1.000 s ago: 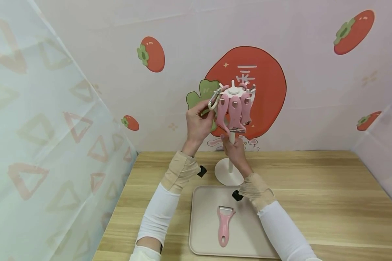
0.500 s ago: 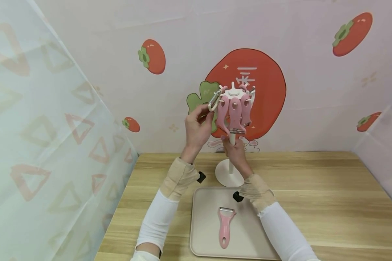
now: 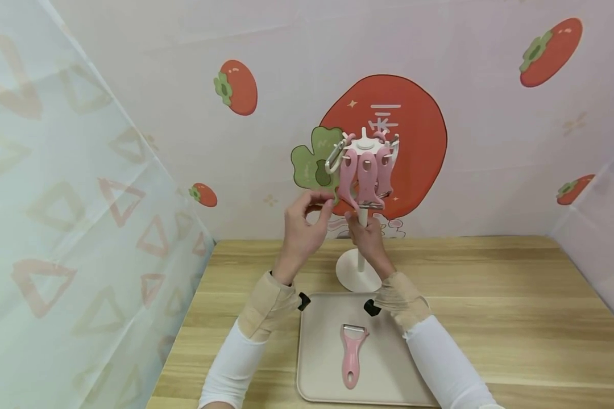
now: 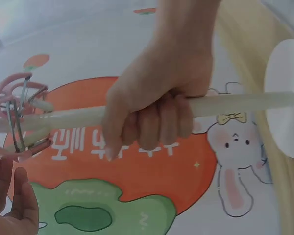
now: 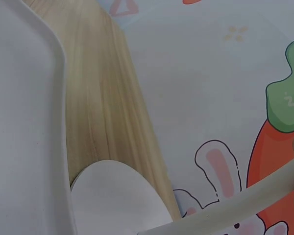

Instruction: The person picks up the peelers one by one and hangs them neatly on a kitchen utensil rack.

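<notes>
My right hand (image 3: pixel 369 238) grips the white pole (image 4: pixel 235 103) of a stand, its fingers wrapped round it. Pink peelers (image 3: pixel 366 176) hang by their handle holes from the hooks of the stand's white top (image 3: pixel 365 145). On the left side of that top hangs a white and metal loop, like a carabiner (image 3: pixel 334 158). My left hand (image 3: pixel 304 227) is just below and left of it, thumb and fingers apart and loosely bent, with nothing between them. In the left wrist view the left fingertips come close to the hanging peelers. Another pink peeler (image 3: pixel 352 355) lies on the tray.
A beige rectangular tray (image 3: pixel 312 392) lies on the wooden table (image 3: pixel 506 318) in front of the stand. The stand's round white base (image 3: pixel 349 271) rests just behind the tray. A printed cloth wall (image 3: pixel 471 187) rises at the table's back edge.
My left hand has let go of the white and metal loop and moved down and slightly left. The loop stays hanging on the stand. My right hand keeps its grip on the pole.
</notes>
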A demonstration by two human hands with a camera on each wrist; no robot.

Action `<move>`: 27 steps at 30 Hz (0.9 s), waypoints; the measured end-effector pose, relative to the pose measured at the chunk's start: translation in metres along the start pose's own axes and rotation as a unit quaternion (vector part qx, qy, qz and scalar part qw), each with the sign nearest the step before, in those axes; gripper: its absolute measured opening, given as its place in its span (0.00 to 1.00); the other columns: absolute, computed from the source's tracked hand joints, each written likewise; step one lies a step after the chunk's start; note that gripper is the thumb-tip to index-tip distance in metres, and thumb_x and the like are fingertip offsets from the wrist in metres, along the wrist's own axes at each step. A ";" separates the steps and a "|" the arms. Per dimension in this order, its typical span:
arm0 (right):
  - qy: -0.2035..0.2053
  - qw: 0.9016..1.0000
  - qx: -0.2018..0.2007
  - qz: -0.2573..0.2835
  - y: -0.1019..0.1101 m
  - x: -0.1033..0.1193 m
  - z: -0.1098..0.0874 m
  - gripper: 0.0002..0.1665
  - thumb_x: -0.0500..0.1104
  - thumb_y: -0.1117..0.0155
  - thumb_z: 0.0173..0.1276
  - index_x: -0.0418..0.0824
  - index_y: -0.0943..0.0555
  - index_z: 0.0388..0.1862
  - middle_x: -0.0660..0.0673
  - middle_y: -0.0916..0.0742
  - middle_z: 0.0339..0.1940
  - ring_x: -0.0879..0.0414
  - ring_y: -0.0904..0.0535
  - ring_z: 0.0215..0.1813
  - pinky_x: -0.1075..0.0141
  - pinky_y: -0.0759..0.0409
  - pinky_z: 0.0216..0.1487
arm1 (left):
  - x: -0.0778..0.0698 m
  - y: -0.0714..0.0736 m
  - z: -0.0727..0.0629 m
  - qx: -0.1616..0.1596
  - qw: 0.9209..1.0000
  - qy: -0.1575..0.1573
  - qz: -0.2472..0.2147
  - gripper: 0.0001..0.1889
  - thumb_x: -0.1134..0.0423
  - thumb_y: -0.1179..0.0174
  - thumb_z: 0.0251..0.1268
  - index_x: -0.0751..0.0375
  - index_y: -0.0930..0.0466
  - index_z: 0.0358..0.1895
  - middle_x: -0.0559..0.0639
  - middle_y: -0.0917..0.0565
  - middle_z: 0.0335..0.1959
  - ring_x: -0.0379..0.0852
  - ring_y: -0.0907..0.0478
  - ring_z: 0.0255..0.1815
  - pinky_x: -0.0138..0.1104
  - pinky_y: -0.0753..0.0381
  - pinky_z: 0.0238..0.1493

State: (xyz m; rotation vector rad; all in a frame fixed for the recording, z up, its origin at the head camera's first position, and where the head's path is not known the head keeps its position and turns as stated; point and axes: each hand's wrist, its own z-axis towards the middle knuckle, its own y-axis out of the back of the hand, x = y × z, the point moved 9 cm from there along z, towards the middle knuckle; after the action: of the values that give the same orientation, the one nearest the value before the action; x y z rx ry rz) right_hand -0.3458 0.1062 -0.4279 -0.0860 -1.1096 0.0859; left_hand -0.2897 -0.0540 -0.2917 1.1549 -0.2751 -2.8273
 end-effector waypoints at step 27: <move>0.015 1.000 0.017 -0.001 0.000 0.000 0.001 0.31 0.42 0.45 0.86 0.36 0.34 0.17 0.58 0.34 0.10 0.63 0.43 0.13 0.68 0.46 0.16 | 0.004 -0.091 -0.162 0.444 0.877 -0.105 0.154 0.09 0.69 0.32 0.72 0.51 0.14 0.49 0.40 0.12 0.50 0.34 0.17 0.53 0.22 0.23 0.60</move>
State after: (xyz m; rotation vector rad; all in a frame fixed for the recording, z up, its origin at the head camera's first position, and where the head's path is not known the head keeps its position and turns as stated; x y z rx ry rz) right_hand -0.3469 0.1062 -0.4278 -0.0559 -1.0773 0.1008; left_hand -0.1791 0.0124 -0.4256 0.7432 -1.7274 -2.5197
